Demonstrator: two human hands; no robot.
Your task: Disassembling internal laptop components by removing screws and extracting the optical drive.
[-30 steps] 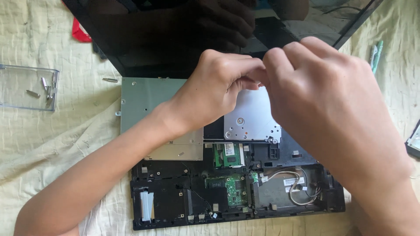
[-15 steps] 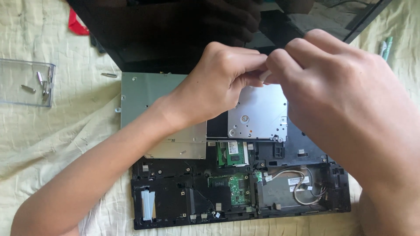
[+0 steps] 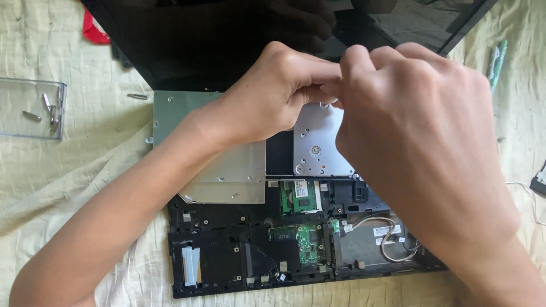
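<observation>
An opened black laptop base [image 3: 227, 261] lies on a pale cloth, its dark screen [image 3: 227, 40] folded back at the top. My left hand [image 3: 273, 96] and my right hand [image 3: 421, 136] meet above a silver drive [image 3: 315, 142], with their fingertips pinched together. Whatever sits between the fingers is hidden. Under my left wrist lies a flat grey metal drive [image 3: 227, 176]. A green memory module [image 3: 300, 196], a small circuit card [image 3: 310, 241] and loose cables [image 3: 392, 233] show in the base.
A clear plastic box [image 3: 11, 113] at the left holds several screws [image 3: 48, 108]. One loose screw [image 3: 137, 96] lies on the cloth beside the laptop. A red item [image 3: 94, 31] is at top left, a teal pen-like tool [image 3: 496, 62] at top right, a dark object [image 3: 539, 182] at the right edge.
Both hands stay pinched together over the silver drive. They shifted only slightly, and the view moved a little.
</observation>
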